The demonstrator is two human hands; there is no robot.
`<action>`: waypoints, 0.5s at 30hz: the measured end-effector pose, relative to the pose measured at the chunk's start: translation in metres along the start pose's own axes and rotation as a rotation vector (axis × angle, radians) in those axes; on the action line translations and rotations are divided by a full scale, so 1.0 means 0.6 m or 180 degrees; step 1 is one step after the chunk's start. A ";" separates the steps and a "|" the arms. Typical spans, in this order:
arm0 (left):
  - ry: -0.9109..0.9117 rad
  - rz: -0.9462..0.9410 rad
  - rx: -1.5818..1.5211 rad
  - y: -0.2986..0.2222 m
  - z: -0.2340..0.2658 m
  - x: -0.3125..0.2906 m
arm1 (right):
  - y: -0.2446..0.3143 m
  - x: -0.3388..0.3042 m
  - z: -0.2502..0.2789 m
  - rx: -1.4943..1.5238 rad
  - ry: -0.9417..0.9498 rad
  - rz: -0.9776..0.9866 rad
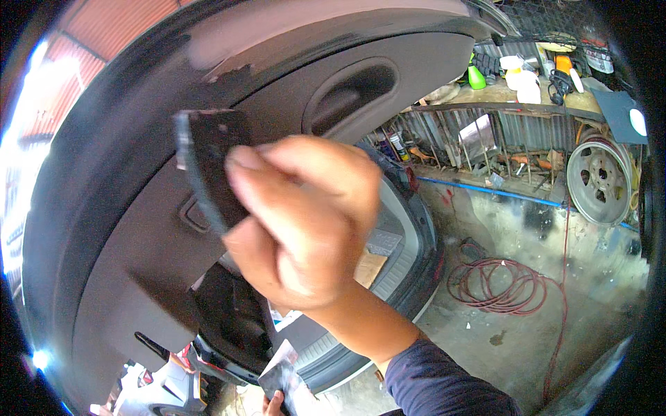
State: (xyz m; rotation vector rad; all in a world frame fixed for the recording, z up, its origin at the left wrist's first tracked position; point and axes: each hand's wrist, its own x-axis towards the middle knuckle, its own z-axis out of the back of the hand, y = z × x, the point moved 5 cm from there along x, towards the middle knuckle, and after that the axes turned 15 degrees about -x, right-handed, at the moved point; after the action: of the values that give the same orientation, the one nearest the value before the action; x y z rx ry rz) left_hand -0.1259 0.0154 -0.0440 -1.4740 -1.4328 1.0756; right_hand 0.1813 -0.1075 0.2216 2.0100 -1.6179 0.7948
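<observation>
A workshop here, a raised grey tailgate (pixel 118 236) sweeping across my left. Before it, a dark piece (pixel 208 145), perhaps a pad; it's blurred. Low down, the left hand (pixel 272 405) grips a grey plate (pixel 281 378), thumb on top. The right hand (pixel 305 215) pinches that dark piece, fingers curled. Farther right, a coiled red hose (pixel 485 305), then a wheel rim (pixel 577 187).

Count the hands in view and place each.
2: the right hand is at center, holding a dark flat piece; the left hand, mostly cut off at the lower edge, holds a flat plate.
</observation>
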 end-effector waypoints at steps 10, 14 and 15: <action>0.0231 0.0340 -0.0163 0.039 0.040 0.022 | -0.043 0.001 0.007 0.0308 -0.0884 -0.0509; 0.0239 0.0400 -0.0526 0.053 0.040 0.028 | -0.037 0.003 -0.005 0.0224 -0.0976 -0.0338; 0.0280 0.0376 -0.0504 0.050 0.036 0.025 | -0.034 0.004 -0.006 0.0154 -0.0969 -0.0336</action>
State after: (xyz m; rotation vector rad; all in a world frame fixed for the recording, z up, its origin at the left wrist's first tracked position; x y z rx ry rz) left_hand -0.1366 0.0290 -0.0802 -1.7157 -1.4103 0.9731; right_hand 0.2010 -0.1026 0.2263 2.3200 -1.6465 0.5123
